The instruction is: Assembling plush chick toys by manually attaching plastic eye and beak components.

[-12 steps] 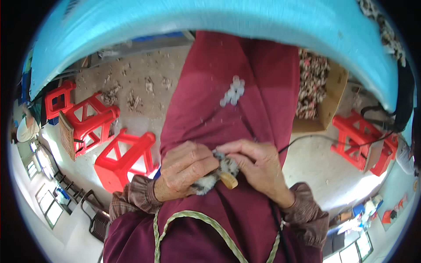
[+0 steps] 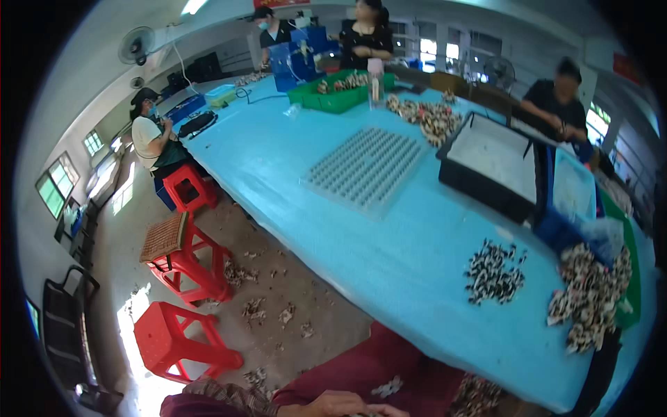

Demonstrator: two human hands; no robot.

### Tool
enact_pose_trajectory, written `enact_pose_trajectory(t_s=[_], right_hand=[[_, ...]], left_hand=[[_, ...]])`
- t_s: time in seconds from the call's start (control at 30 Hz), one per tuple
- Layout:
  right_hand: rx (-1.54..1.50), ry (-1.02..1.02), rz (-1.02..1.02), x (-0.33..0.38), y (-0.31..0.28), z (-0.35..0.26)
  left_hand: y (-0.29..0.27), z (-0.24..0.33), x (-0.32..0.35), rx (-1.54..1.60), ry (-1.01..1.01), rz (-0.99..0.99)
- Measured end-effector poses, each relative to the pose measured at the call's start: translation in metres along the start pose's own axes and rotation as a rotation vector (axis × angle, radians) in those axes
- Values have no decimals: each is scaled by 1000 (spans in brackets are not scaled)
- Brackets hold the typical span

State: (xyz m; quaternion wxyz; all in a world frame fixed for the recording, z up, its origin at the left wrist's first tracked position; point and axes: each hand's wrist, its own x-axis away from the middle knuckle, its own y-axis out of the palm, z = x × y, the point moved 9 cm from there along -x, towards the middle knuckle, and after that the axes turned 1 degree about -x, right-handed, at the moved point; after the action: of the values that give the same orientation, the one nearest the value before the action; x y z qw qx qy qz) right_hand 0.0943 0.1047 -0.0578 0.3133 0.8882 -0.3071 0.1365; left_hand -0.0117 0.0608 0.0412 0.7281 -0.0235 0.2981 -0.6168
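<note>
Left of the blue table (image 2: 389,264) stand red stools (image 2: 158,338). Below its near edge come our left hand (image 2: 330,404), a barely visible mottled piece (image 2: 360,415), then our right hand (image 2: 386,411); both are cropped, so we cannot tell whether either grips. Small black-and-white pieces (image 2: 492,274) lie on the table's right part.

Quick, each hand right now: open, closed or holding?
Left hand: cut off by the lower edge; can't tell.
Right hand: only a sliver shows; can't tell.
</note>
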Motion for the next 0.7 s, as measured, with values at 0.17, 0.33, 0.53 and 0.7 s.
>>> enact_pose_trajectory(t_s=[0.17,0.33,0.53,0.7], right_hand=[[3,32,-38,-15,-10,-1],[-61,-4,-30,-28,-31,11],[-89,-91,-11,-28,-26,6],[-206,-68,-27,-20,-22,10]], left_hand=[[6,-28,-2,106,-226,14],[-1,-38,-17,85,-245,127],[12,-56,-9,282,-478,23],[14,-67,-2,87,-521,-6]])
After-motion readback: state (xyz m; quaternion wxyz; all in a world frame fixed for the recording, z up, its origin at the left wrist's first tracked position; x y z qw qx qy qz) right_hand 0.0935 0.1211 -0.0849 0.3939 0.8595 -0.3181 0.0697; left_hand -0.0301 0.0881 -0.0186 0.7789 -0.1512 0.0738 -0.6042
